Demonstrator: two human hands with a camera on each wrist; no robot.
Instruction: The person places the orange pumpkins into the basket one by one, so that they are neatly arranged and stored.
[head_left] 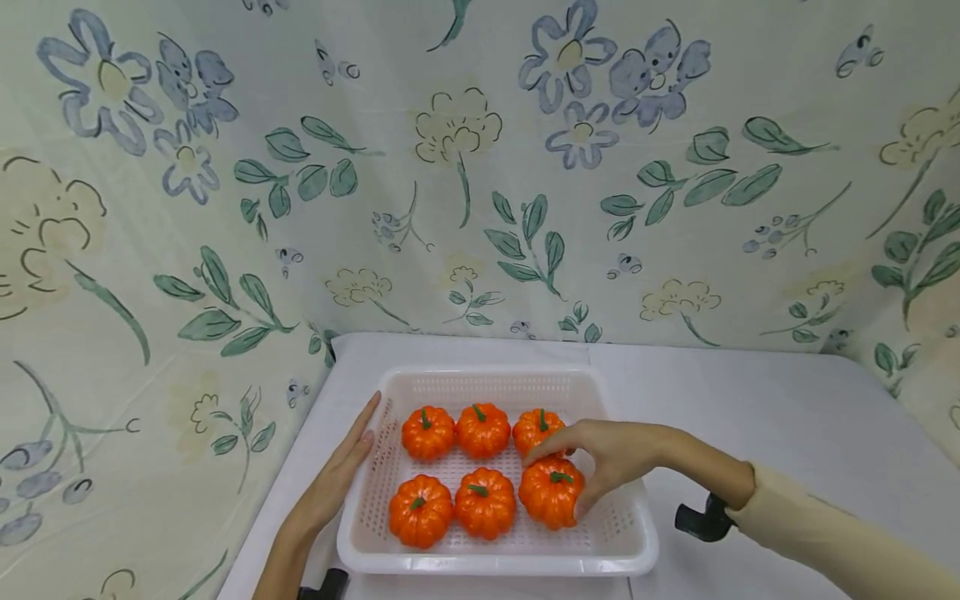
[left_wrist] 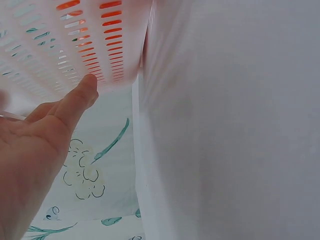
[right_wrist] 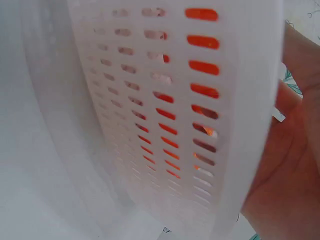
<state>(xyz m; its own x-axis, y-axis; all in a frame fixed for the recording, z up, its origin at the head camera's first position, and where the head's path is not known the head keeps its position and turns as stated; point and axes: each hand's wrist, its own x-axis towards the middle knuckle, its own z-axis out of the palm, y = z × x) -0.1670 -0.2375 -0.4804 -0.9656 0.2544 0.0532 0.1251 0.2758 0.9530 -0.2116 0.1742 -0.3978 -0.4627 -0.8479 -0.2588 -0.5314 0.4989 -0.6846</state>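
A white perforated plastic basket holds small orange pumpkins with green stems, in a back row of three and a front row of three. My right hand reaches over the basket's right side and grips the front right pumpkin between thumb and fingers. Just behind it, the back right pumpkin is partly covered by that hand. Along the basket's left wall lies my left hand, fingers straight, fingertips at the slotted side. In the right wrist view the basket wall hides the fingertips and most of the gripped pumpkin.
The other pumpkins are a back left one, a back middle one, a front left one and a front middle one. Under the basket is a white-covered table. A floral cloth hangs behind and beside it.
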